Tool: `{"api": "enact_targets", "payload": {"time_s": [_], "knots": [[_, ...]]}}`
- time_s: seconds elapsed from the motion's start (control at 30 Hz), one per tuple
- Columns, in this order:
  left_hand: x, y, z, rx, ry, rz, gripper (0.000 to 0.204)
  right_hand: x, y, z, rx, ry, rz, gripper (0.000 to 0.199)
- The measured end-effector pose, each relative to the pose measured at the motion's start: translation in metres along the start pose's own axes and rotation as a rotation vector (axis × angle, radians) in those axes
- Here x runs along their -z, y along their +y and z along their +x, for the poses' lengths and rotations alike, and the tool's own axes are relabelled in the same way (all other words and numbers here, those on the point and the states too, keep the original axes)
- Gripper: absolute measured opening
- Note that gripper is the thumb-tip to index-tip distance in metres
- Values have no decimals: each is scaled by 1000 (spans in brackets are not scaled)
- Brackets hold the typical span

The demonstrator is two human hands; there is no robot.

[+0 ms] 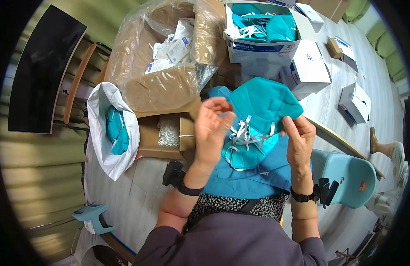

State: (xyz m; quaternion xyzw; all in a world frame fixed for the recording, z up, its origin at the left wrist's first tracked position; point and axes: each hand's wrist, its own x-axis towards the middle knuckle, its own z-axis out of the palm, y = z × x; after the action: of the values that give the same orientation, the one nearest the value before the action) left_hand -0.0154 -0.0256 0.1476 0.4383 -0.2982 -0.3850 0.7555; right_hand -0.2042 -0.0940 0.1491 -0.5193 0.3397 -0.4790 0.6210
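My right hand (300, 137) pinches the right corner of a teal face mask (262, 99), held up above my lap. My left hand (213, 128) is raised by the mask's left edge, its fingers loosely curled and apart from the thumb, with nothing seen in them. White straps (244, 135) hang in a tangle below the mask. Under it, another teal mask (247, 157) lies on the blue cloth (262, 179) over my lap.
Ahead stand a plastic-lined carton (156, 91) of small packets and a white box (262, 48) full of teal masks. A white sack (98, 115) with teal masks and a small carton (158, 151) of white straps are left. A blue stool (351, 177) stands right.
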Motion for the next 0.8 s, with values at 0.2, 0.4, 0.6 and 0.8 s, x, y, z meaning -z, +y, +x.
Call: {"api": "enact_targets", "payload": {"time_s": [0.2, 0.4, 0.6, 0.8], "knots": [[-12, -16, -16, 166, -16, 83, 21, -1, 2, -1, -34, -27, 27, 18], [-6, -22, -13, -135, 86, 594, 17, -6, -1, -9, 6, 5, -45, 18], [7, -27, -11, -328, 129, 805, 15, -16, -3, -14, 13, 4, -139, 13], [3, -20, -13, 48, 63, 402, 16, -14, -4, -13, 23, 65, -144, 12]]}}
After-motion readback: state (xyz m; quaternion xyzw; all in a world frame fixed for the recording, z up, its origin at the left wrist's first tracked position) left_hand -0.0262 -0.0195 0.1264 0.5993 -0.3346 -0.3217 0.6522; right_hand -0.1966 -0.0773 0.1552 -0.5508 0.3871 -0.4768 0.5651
